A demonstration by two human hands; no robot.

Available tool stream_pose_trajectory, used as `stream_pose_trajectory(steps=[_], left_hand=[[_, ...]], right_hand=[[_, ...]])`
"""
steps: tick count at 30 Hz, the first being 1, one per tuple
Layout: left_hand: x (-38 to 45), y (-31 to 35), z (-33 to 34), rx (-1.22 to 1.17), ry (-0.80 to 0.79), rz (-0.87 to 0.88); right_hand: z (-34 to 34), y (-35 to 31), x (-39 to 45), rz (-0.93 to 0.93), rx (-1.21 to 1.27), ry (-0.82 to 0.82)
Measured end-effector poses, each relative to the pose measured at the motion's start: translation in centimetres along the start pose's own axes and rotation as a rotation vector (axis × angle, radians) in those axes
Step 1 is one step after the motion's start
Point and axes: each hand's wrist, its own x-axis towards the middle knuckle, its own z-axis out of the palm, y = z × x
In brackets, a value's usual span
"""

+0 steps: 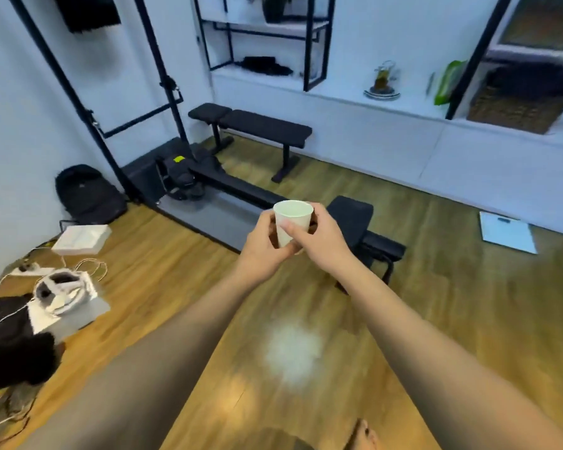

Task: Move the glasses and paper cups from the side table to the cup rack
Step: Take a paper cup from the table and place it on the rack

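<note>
A white paper cup (292,219) is held upright in mid-air in front of me, above the wooden floor. My left hand (264,243) wraps around its left side and base. My right hand (319,237) grips its right side, the thumb pressed across the cup's front. The inside of the cup looks empty. Neither the side table nor the cup rack is in view.
A black weight bench (257,125) and a rowing machine (215,183) stand ahead on the floor (436,287). A black backpack (88,193), a white box (82,238) and bags with cables lie at the left. A white ledge (371,105) holds a glass teapot (383,77).
</note>
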Motion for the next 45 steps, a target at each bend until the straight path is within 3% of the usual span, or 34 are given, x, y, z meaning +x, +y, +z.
stream_pose_trajectory(steps=[9, 14, 24, 36, 45], left_hand=[[15.1, 9.8, 17.9, -0.117, -0.094, 0.099], [21.2, 13.0, 26.2, -0.189, -0.150, 0.108], [35.8, 16.1, 38.1, -0.224, -0.284, 0.183], [59.4, 17.2, 48.8, -0.319, -0.222, 0.128], [73.5, 17.8, 56.0, -0.247, -0.159, 0.128]], right_hand=[[-22.8, 3.4, 8.4, -0.003, -0.080, 0.132], [-31.9, 5.3, 11.7, 0.006, -0.082, 0.205], [-45.6, 11.1, 21.8, 0.035, -0.078, 0.305], [-58.6, 14.4, 44.0, 0.029, -0.073, 0.295], [-66.5, 19.3, 58.1, 0.007, -0.074, 0.270]])
